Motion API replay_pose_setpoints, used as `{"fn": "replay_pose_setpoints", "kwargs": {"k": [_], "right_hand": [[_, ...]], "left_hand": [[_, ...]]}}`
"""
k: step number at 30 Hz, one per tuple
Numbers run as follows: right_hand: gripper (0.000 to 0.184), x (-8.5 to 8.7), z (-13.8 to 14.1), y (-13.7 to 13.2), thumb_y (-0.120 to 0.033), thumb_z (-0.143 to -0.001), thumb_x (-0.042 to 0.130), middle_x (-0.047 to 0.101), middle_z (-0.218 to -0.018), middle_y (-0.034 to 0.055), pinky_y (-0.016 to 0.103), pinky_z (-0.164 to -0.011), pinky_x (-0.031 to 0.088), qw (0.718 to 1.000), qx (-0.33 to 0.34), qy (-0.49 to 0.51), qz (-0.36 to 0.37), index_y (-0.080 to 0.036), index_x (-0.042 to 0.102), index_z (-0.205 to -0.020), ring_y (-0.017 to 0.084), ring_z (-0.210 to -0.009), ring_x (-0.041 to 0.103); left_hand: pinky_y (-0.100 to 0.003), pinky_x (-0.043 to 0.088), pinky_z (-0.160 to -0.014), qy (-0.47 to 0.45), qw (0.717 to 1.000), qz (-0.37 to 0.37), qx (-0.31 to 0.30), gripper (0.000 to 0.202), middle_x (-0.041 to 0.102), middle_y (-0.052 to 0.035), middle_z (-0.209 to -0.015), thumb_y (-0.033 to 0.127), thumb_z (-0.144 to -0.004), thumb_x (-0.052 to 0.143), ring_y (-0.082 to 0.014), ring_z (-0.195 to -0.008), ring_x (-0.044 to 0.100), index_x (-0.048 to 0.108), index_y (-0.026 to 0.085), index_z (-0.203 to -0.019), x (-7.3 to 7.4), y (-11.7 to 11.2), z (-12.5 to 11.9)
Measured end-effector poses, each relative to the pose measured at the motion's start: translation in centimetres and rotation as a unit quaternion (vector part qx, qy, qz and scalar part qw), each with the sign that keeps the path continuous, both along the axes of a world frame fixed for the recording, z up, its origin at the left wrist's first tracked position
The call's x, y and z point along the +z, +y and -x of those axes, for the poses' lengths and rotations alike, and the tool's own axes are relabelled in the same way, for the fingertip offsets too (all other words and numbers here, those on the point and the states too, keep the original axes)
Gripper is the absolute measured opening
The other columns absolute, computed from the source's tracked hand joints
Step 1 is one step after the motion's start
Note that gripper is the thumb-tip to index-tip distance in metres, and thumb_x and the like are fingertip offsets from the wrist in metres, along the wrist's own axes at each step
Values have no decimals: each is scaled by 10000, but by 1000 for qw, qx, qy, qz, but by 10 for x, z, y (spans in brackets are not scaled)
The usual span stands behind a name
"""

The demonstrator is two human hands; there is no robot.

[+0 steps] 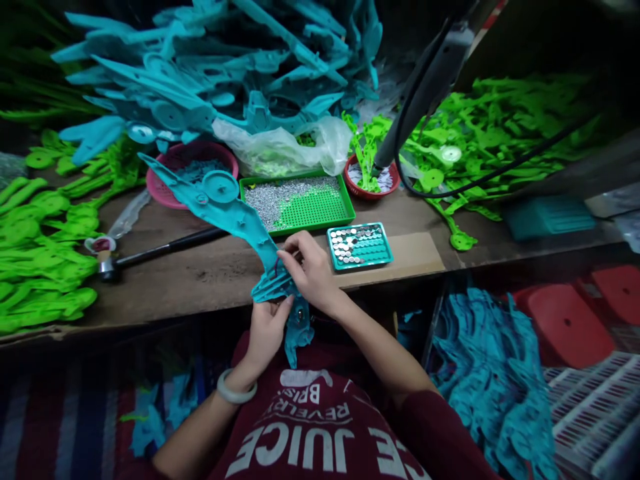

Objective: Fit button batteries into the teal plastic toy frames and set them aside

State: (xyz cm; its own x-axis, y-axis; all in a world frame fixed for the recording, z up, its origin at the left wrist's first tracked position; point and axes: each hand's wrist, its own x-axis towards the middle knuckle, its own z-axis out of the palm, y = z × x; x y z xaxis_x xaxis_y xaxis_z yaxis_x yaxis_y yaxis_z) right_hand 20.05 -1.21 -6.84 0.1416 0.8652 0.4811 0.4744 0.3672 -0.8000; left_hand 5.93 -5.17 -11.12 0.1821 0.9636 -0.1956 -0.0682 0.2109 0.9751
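Note:
A long blue plastic part with a round disc lies slanted over the bench edge, its lower end held close to my body. My left hand grips that lower end from below, thumb on top. Around the same part, a little higher and to the right, my right hand has its thumb and fingers pinched against the plastic. Whether something small sits between those fingertips is hidden. Just past my right hand is a small teal tray with rows of round silver pieces. Behind it stands a green tray of tiny metal pieces.
A hammer lies on the wooden bench at left. Pink and red baskets stand farther back. Blue parts pile up behind; green parts lie left and right. A power screwdriver hangs at right.

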Motion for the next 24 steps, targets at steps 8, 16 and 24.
{"fn": "replay_pose_setpoints", "kwargs": {"k": [8, 16, 24], "right_hand": [[66, 24, -2, -5, -237, -999, 516, 628, -985, 59, 395, -813, 532, 982, 28, -171, -80, -253, 555, -948, 210, -929, 599], [75, 78, -49, 2, -196, -981, 566, 618, -902, -27, 198, -453, 437, 921, -245, 196, -230, -231, 516, -938, 55, -533, 576], [78, 108, -103, -114, -153, -946, 623, 691, -813, -8, 150, -262, 349, 950, -11, 264, -168, -210, 639, -997, 55, -376, 511]], "left_hand": [[-297, 543, -657, 11, 1000, -7, -9, 331, 735, -18, -821, 383, -812, 757, -207, -728, 710, 570, 221, -1032, 23, 1, -3], [-263, 513, -516, 11, 998, 61, -28, 390, 717, -6, -716, 469, -774, 777, -169, -560, 650, 573, 203, -975, 19, -2, 1], [-253, 557, -630, 91, 994, -30, 55, 430, 728, -21, -859, 450, -786, 804, -171, -710, 695, 630, 175, -1066, 60, 30, 57]]}}
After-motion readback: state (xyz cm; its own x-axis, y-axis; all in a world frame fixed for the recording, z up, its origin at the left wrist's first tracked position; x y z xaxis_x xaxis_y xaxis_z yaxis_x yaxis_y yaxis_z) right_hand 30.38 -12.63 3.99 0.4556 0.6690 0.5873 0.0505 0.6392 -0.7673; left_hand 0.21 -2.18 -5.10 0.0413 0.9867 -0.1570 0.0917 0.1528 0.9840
